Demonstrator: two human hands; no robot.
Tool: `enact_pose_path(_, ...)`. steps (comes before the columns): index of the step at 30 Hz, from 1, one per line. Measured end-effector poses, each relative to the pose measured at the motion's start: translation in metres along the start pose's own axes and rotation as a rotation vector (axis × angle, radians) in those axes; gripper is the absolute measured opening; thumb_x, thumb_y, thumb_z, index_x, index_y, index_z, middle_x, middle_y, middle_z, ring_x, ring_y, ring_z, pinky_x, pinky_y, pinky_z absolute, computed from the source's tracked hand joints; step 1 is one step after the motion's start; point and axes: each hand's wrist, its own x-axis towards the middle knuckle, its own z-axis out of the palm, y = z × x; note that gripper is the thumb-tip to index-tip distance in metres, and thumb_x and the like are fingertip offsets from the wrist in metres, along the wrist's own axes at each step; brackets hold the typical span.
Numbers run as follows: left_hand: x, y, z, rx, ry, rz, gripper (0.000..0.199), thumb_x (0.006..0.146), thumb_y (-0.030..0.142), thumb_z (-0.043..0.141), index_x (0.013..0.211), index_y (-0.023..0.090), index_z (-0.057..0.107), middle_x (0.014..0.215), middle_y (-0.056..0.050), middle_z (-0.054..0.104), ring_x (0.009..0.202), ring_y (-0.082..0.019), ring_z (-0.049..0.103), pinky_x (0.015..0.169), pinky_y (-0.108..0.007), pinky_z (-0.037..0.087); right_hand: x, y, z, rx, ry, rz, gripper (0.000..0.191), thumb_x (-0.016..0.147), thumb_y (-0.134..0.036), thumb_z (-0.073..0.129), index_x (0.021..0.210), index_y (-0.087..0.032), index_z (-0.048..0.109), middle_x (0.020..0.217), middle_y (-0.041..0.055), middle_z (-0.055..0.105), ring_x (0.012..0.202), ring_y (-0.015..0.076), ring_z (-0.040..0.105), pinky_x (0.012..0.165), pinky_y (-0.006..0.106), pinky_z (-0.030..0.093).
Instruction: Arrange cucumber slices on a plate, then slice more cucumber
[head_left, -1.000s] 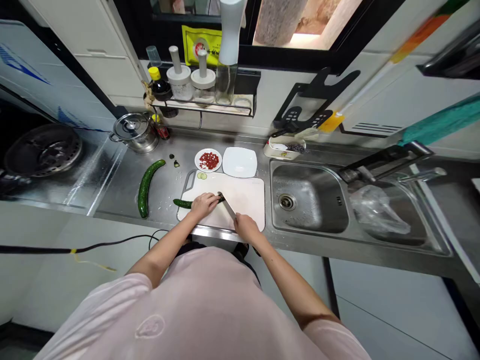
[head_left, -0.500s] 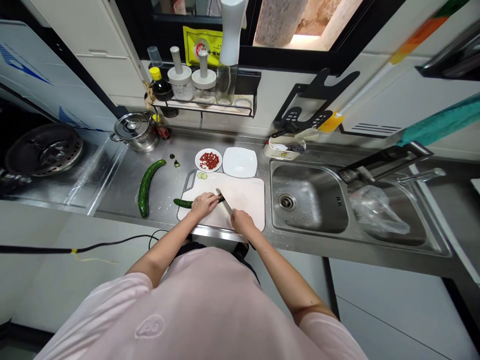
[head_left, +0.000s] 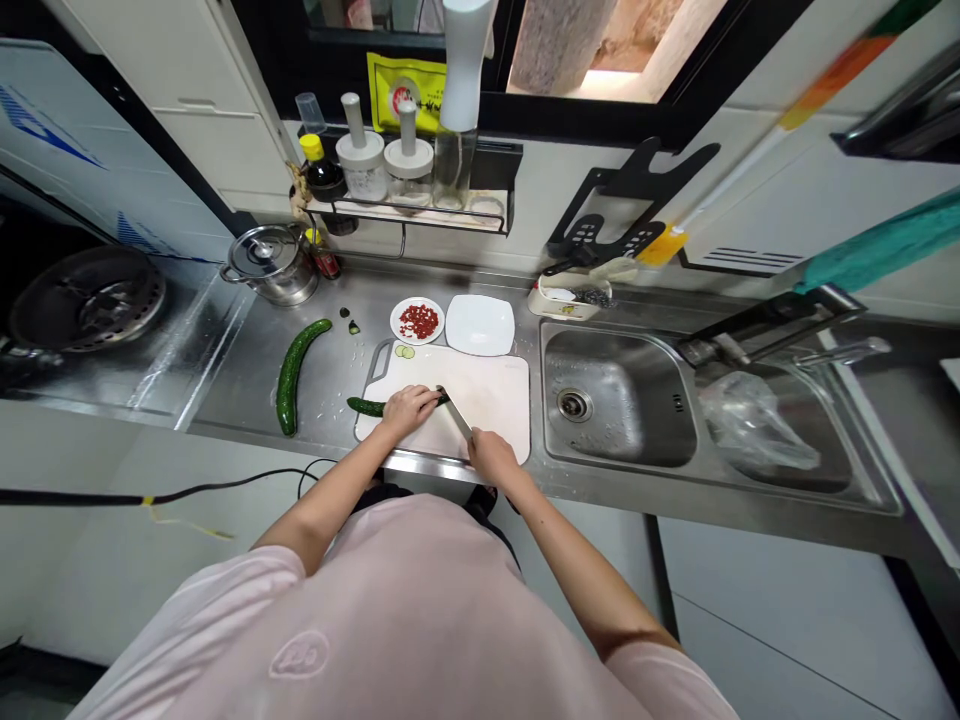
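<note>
Nearest, the person's pink shirt (head_left: 427,610) fills the bottom of the view, its sleeves cut off at the lower edge, and the shoes below are mostly hidden behind it. The right hand (head_left: 492,456) is closed around the handle of a knife (head_left: 458,415); the handle itself is covered by the fingers, and the blade slants up and away to the left across a cucumber (head_left: 365,406). The left hand (head_left: 409,410) grips this cucumber from above, hiding its middle; one end sticks out left of the hand, and a little green shows by the blade. Whether the edge has cut in is too small to tell. The cucumber lies across a white cutting board (head_left: 499,410) on the steel surface (head_left: 232,385); two pale slices (head_left: 405,352) rest near the board's far left corner. Well to the left lies a second cucumber (head_left: 291,385), with small dark green scraps (head_left: 353,327) beyond. Just past the board are a round plate (head_left: 397,333) of chopped red pieces (head_left: 420,321) and a square white plate (head_left: 480,325). At right, a crumpled clear bag (head_left: 757,425) partly covers the farther sink basin (head_left: 829,470); its contents cannot be made out.
</note>
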Motion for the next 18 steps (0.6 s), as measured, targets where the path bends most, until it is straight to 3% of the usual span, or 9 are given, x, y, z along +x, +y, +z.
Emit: enact_pose_path(18,0.000,0.001,-0.001,-0.007,-0.008,-0.013,0.029,0.093,0.035,0.043,0.112,0.028,0.063,0.096,-0.003,0.064,0.091,-0.015,0.056,0.079,-0.026,0.044,0.016,-0.009,-0.003,0.007,-0.005,-0.001,0.026,0.091,-0.020,0.036,0.106,-0.015,0.056,0.098,0.0137,0.065,0.091,0.0239,0.062,0.069,0.028,0.040)
